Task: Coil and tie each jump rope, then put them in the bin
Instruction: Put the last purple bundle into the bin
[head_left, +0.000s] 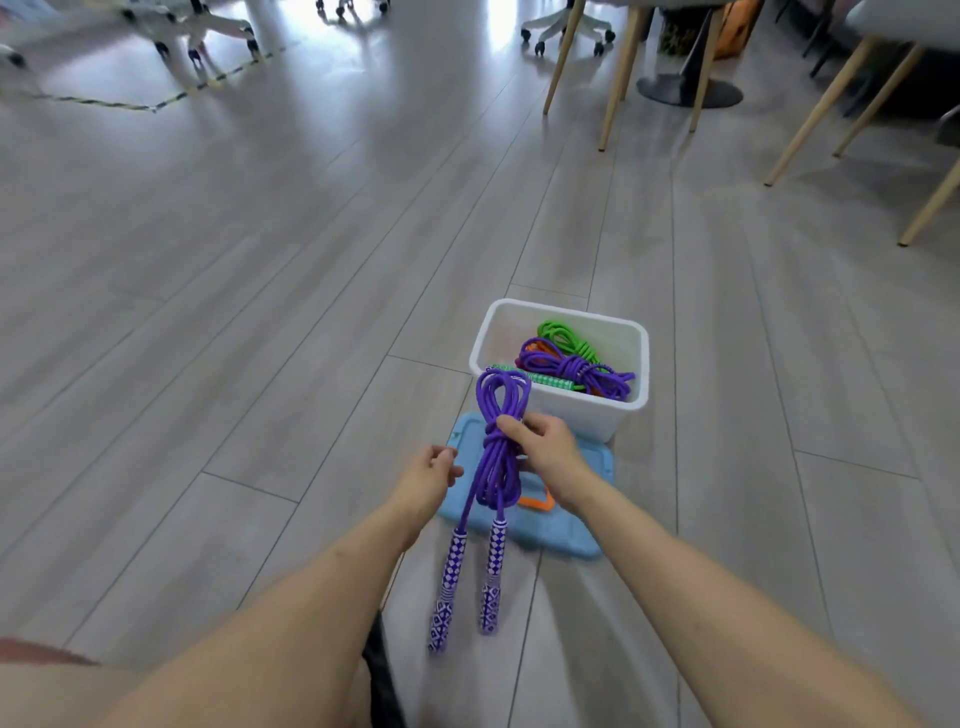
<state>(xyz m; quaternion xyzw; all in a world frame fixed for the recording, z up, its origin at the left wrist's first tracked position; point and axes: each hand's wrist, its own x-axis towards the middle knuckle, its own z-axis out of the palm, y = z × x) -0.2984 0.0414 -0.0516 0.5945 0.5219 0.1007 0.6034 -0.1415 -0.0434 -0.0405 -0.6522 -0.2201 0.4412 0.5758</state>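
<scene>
Grey plank floor fills the frame; at centre my right hand (540, 448) pinches the knotted purple rope (497, 457), handles dangling, so the coil stays tied for the bin (571, 410) behind; my left hand (431, 475) curls loosely, empty

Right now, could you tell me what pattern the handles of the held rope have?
Purple-and-white diamond check on the handles, seen in the head view.

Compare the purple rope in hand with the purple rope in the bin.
The held purple rope hangs upright from the right hand, both handles dangling free; the binned purple rope lies flat in the white bin atop green and orange ropes, handles hidden. Both are coiled and knotted mid-bundle.
</scene>
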